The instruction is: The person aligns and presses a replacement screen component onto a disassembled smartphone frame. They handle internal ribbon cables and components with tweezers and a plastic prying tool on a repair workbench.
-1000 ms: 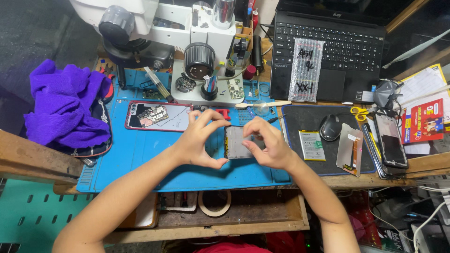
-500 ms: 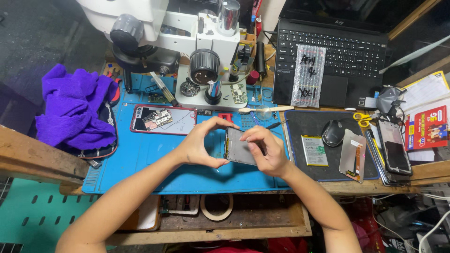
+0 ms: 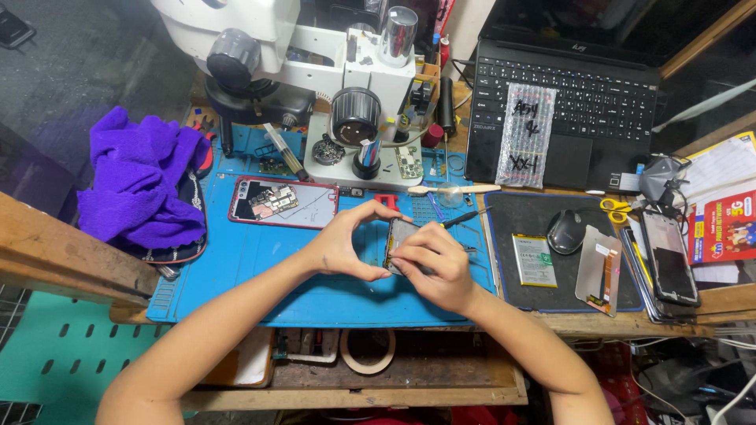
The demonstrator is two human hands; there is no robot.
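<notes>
The blue mat (image 3: 260,275) looks like matt rubber. The purple cloth (image 3: 142,181) is soft and fluffy. The microscope (image 3: 315,47) has glossy white plastic and a shiny metal tube. The tabletop (image 3: 71,271) edge is rough wood. The black mouse (image 3: 565,231) is smooth plastic.

Left hand (image 3: 346,245) and right hand (image 3: 435,264) grip phone part (image 3: 398,236) over blue mat (image 3: 236,267); microscope (image 3: 315,71) behind.

My right grip (image 3: 431,264) covers most of the phone part (image 3: 396,238) I hold, so its lower half is hidden. The microscope (image 3: 236,31) and laptop screen (image 3: 598,24) are cut off at the top edge.
</notes>
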